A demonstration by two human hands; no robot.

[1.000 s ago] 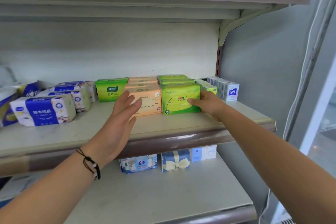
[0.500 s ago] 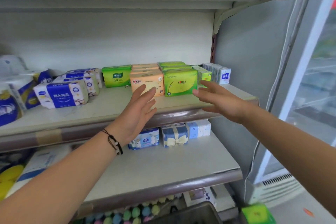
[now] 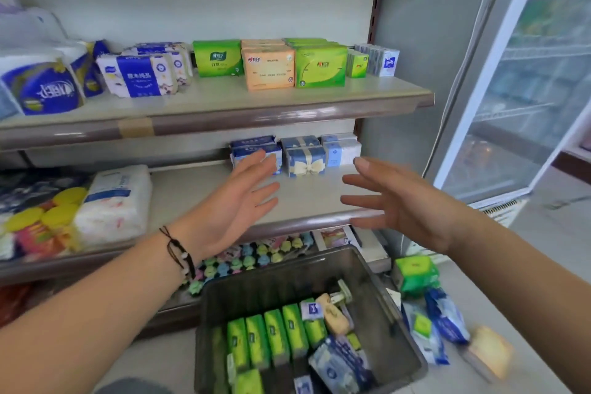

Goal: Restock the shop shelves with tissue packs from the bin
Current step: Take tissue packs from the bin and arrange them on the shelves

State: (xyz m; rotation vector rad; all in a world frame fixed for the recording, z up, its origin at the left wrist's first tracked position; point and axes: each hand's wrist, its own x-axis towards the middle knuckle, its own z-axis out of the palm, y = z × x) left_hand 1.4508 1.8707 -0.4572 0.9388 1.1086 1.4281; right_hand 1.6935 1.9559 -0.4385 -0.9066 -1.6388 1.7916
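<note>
Meanwhile both hands, left (image 3: 235, 201) and right (image 3: 399, 201), hung empty, fingers spread wide; bin (image 3: 412, 342) at six o'clock, likely next reach.

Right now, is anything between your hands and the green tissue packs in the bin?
Nothing visible. The left hand and right hand hang open above the grey bin, and the green tissue packs lie uncovered along its left side.
</note>
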